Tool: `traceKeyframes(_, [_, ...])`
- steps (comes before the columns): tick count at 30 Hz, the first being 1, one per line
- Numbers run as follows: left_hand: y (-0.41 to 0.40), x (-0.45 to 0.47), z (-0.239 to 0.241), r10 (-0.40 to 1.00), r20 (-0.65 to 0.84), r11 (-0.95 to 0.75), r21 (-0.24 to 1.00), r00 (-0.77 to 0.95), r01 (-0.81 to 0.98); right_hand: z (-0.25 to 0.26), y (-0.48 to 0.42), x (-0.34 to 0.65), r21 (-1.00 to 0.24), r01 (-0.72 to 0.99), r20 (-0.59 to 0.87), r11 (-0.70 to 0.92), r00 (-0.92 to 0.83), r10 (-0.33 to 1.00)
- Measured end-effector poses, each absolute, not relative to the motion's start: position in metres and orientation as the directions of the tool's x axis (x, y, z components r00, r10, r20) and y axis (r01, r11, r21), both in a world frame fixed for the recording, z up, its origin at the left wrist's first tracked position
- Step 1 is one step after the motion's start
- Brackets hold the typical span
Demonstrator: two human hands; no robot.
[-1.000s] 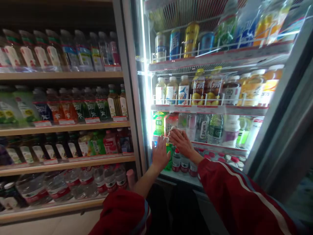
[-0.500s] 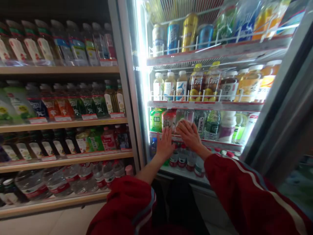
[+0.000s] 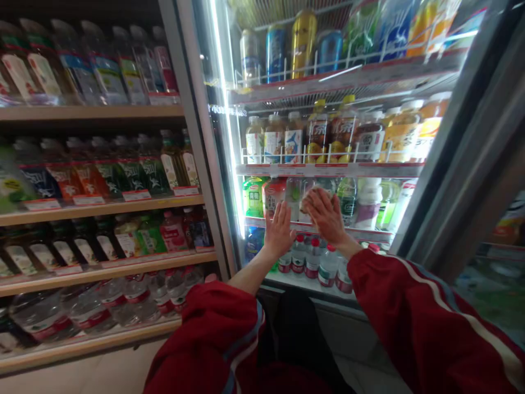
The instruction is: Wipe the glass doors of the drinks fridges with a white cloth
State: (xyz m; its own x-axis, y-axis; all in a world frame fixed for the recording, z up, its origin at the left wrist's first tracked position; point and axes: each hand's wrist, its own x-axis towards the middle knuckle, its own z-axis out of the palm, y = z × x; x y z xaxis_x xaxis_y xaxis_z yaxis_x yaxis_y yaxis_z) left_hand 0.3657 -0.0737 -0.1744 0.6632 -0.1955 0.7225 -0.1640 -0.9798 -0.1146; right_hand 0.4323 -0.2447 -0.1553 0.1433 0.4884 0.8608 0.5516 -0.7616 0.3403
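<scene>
My left hand [image 3: 279, 232] is open, its fingers stretched up and flat against the front of a red-labelled bottle [image 3: 273, 193] on the fridge's third shelf [image 3: 369, 234]. To its right, my right hand [image 3: 327, 216] curls its fingers over a clear bottle [image 3: 315, 189] on the same shelf. A green-labelled bottle [image 3: 253, 196] stands at the shelf's left end. Both arms wear red sleeves with white stripes.
The lit fridge holds cans [image 3: 303, 35] on top, juice bottles [image 3: 295, 139] below, and red-capped water bottles [image 3: 298, 254] under my hands. Its open door [image 3: 471, 164] stands at the right. Wooden shelves [image 3: 102, 208] full of bottles fill the left.
Both hands have shifted right along the third shelf, from the green and red-labelled bottles to the red-labelled and clear ones. My view has swung right.
</scene>
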Motion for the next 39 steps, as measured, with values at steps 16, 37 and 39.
traceKeyframes(16, [-0.106,0.369,-0.163,-0.246,0.726,-0.963,-0.109,0.642,-0.246,-0.151,-0.278,0.429,0.350,0.425,0.901,-0.835,0.092,0.424])
traceKeyframes(37, [-0.163,0.374,-0.167,-0.446,0.731,-0.885,-0.274,0.517,-0.377,-0.187,-0.339,0.418,0.304,0.434,0.890,-0.848,0.187,0.415])
traceKeyframes(39, [-0.169,0.374,-0.169,-0.486,0.716,-0.863,-0.303,0.502,-0.403,-0.194,-0.346,0.415,0.316,0.404,0.888,-0.858,0.192,0.417])
